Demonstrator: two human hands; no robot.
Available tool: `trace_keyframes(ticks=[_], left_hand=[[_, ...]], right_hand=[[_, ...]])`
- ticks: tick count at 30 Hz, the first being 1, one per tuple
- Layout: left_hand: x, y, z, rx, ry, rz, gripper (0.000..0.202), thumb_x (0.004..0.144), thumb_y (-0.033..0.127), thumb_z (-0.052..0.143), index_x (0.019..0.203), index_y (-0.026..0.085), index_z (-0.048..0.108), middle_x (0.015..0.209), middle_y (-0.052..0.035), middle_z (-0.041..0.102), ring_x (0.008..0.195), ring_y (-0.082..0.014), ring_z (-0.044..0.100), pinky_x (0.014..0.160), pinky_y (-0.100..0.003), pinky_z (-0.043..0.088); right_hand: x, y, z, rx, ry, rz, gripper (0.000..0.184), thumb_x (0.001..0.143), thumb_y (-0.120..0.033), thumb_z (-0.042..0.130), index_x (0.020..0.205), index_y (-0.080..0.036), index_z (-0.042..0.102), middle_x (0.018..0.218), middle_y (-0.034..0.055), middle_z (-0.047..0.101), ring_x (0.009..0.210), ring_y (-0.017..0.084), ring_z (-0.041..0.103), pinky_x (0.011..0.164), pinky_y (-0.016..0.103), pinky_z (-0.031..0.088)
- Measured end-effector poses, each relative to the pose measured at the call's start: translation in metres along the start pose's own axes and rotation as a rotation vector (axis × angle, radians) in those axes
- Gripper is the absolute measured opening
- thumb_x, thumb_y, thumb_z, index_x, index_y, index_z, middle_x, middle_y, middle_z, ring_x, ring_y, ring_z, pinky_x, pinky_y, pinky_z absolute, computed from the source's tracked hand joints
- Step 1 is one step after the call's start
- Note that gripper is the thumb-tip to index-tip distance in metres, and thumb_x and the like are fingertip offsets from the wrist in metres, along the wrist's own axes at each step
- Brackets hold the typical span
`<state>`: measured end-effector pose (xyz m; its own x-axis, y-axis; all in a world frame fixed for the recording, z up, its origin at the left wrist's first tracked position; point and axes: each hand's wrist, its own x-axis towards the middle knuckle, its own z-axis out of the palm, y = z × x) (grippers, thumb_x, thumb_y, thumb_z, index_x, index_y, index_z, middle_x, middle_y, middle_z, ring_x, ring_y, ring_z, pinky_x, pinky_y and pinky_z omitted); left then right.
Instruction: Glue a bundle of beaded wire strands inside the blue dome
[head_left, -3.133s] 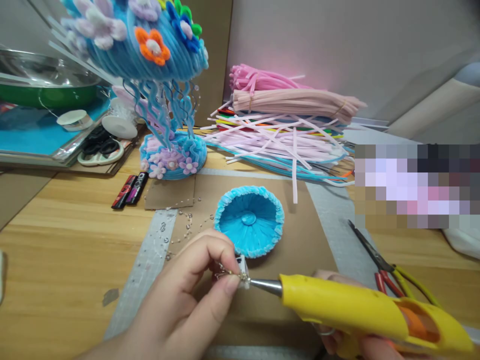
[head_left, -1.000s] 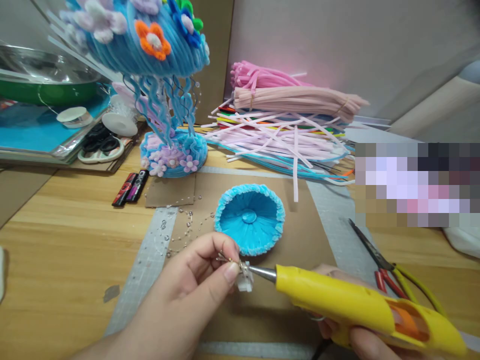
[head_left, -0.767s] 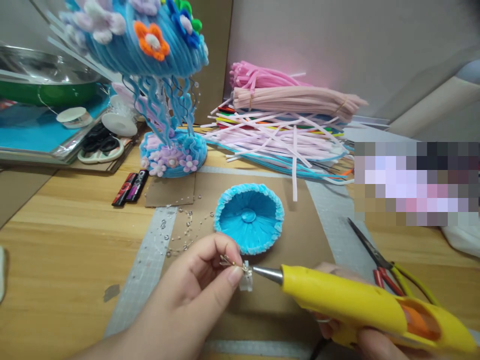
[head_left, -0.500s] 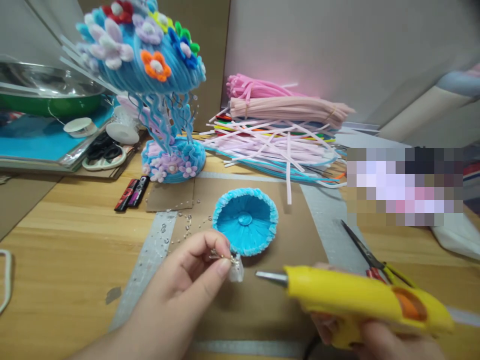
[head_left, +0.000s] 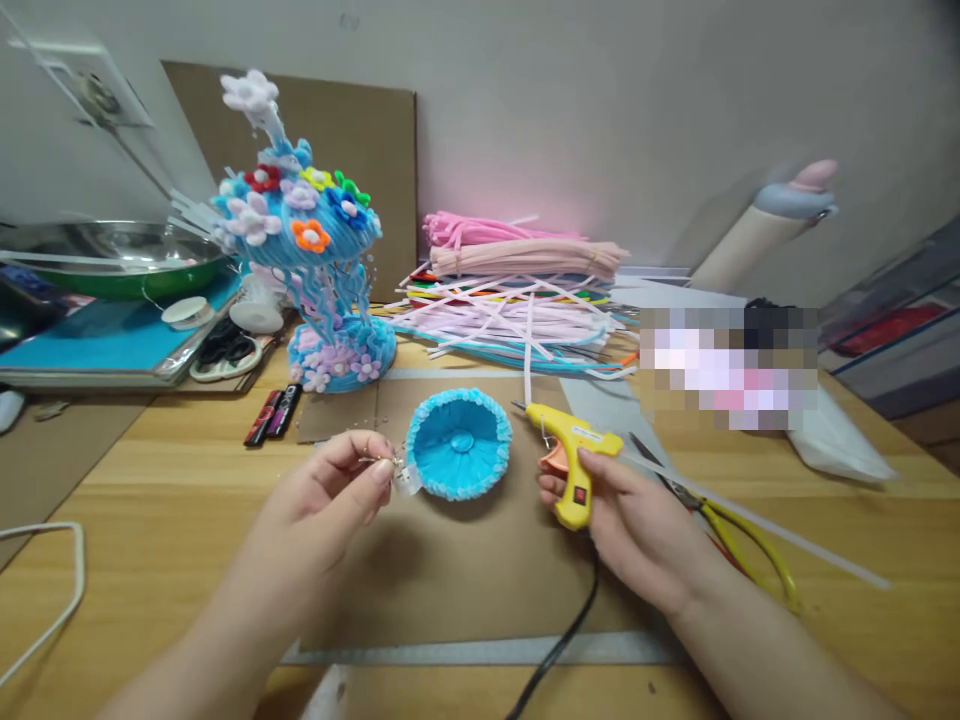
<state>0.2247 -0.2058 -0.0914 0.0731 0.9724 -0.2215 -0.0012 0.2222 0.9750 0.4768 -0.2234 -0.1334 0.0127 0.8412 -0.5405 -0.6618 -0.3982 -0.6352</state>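
My left hand pinches a bunch of fine beaded strands between thumb and forefinger; a small clear piece hangs at its end, beside the rim of the blue fuzzy dome. The dome lies with its hollow, pleated inside facing up and a round button shape in the middle. My right hand is wrapped round the handle of a yellow hot glue gun, fingers at its orange trigger. The gun's nozzle points left, just right of the dome, apart from it. A long clear glue stick sticks out behind.
A flower-covered blue jellyfish figure stands behind on the left. Bundled pipe cleaners are piled at the back. Yellow-handled pliers lie right, near my forearm. Cardboard lies under the dome; the gun's black cord crosses it.
The glue gun has moved away from the camera and left, to beside the dome. My left hand with the strands is slightly farther left. The view has shifted, showing more of the table.
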Motion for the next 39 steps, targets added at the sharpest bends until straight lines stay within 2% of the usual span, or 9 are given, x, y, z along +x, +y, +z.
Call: trace_keyframes(ticks=[6, 9, 12, 15, 19, 23, 30, 34, 39], left_hand=[[-0.011, 0.002, -0.008, -0.225, -0.063, -0.191, 0.019, 0.076, 0.03, 0.071, 0.084, 0.017, 0.061, 0.078, 0.0007, 0.052, 0.064, -0.0077, 0.045, 0.057, -0.015, 0.041], [-0.014, 0.002, -0.011, -0.331, -0.103, -0.221, 0.02, 0.073, 0.028, 0.074, 0.084, 0.016, 0.062, 0.078, 0.0008, 0.052, 0.062, -0.0068, 0.045, 0.057, -0.016, 0.043], [-0.016, 0.001, -0.011, -0.349, -0.108, -0.208, 0.021, 0.071, 0.028, 0.076, 0.083, 0.016, 0.063, 0.077, 0.0006, 0.053, 0.061, -0.0067, 0.045, 0.057, -0.016, 0.042], [-0.018, 0.001, -0.007, -0.3, -0.097, -0.166, 0.021, 0.07, 0.029, 0.077, 0.08, 0.016, 0.063, 0.075, 0.0004, 0.054, 0.06, -0.0074, 0.044, 0.055, -0.017, 0.039], [-0.021, 0.002, 0.001, -0.167, -0.068, -0.041, 0.019, 0.071, 0.03, 0.074, 0.075, 0.016, 0.062, 0.066, 0.0017, 0.051, 0.055, -0.0077, 0.039, 0.051, -0.018, 0.032], [-0.021, 0.002, 0.006, -0.088, -0.038, 0.012, 0.019, 0.073, 0.032, 0.071, 0.075, 0.016, 0.062, 0.063, 0.0015, 0.052, 0.055, -0.0093, 0.039, 0.052, -0.021, 0.031], [-0.009, -0.017, 0.013, -0.012, -0.073, -0.034, 0.018, 0.079, 0.033, 0.065, 0.079, 0.017, 0.057, 0.063, 0.0033, 0.051, 0.057, -0.0098, 0.041, 0.054, -0.019, 0.033], [-0.011, -0.024, 0.02, 0.081, -0.026, -0.004, 0.014, 0.081, 0.031, 0.061, 0.081, 0.018, 0.054, 0.068, 0.0018, 0.053, 0.062, -0.0122, 0.047, 0.057, -0.021, 0.037], [-0.018, -0.029, 0.026, 0.548, 0.069, 0.35, 0.004, 0.086, 0.021, 0.052, 0.083, 0.02, 0.054, 0.081, -0.0022, 0.057, 0.075, -0.0178, 0.053, 0.067, -0.027, 0.04]], right_hand=[[-0.015, -0.01, -0.009, -0.177, -0.14, 0.088, 0.021, 0.083, -0.017, 0.056, 0.101, -0.016, 0.066, 0.1, 0.0085, 0.068, 0.095, 0.02, 0.065, 0.084, 0.03, 0.053], [-0.026, -0.016, -0.021, -0.628, -0.107, 0.108, 0.015, 0.083, -0.027, 0.061, 0.089, -0.014, 0.067, 0.081, 0.0075, 0.069, 0.071, 0.018, 0.067, 0.067, 0.028, 0.054], [-0.031, -0.019, -0.017, -1.06, -0.098, -0.101, 0.034, 0.087, -0.041, 0.056, 0.065, -0.015, 0.059, 0.057, 0.0015, 0.058, 0.045, 0.012, 0.054, 0.046, 0.023, 0.042], [-0.02, -0.02, 0.011, -1.126, -0.106, -0.449, 0.027, 0.089, -0.044, 0.05, 0.086, -0.019, 0.061, 0.073, 0.002, 0.063, 0.052, 0.014, 0.055, 0.05, 0.026, 0.043], [0.015, -0.015, 0.053, -1.368, -0.042, -0.74, 0.037, 0.083, -0.03, 0.059, 0.118, -0.018, 0.056, 0.122, 0.0121, 0.056, 0.108, 0.029, 0.054, 0.093, 0.041, 0.039], [0.035, -0.001, 0.064, -1.339, -0.147, -0.6, 0.037, 0.08, -0.026, 0.062, 0.116, -0.02, 0.059, 0.112, 0.0094, 0.064, 0.102, 0.028, 0.059, 0.087, 0.039, 0.045], [0.013, 0.017, 0.058, -1.198, -0.217, -0.282, 0.019, 0.084, -0.034, 0.057, 0.096, -0.02, 0.054, 0.064, -0.0013, 0.06, 0.053, 0.016, 0.061, 0.039, 0.021, 0.044], [-0.002, 0.025, 0.056, -0.922, -0.212, -0.156, 0.024, 0.084, -0.035, 0.055, 0.1, -0.022, 0.043, 0.072, -0.0016, 0.058, 0.053, 0.015, 0.06, 0.032, 0.018, 0.041], [-0.021, 0.045, 0.048, -0.59, -0.276, -0.207, 0.044, 0.077, -0.034, 0.066, 0.106, -0.025, 0.035, 0.092, -0.0001, 0.057, 0.07, 0.015, 0.061, 0.041, 0.02, 0.051]])
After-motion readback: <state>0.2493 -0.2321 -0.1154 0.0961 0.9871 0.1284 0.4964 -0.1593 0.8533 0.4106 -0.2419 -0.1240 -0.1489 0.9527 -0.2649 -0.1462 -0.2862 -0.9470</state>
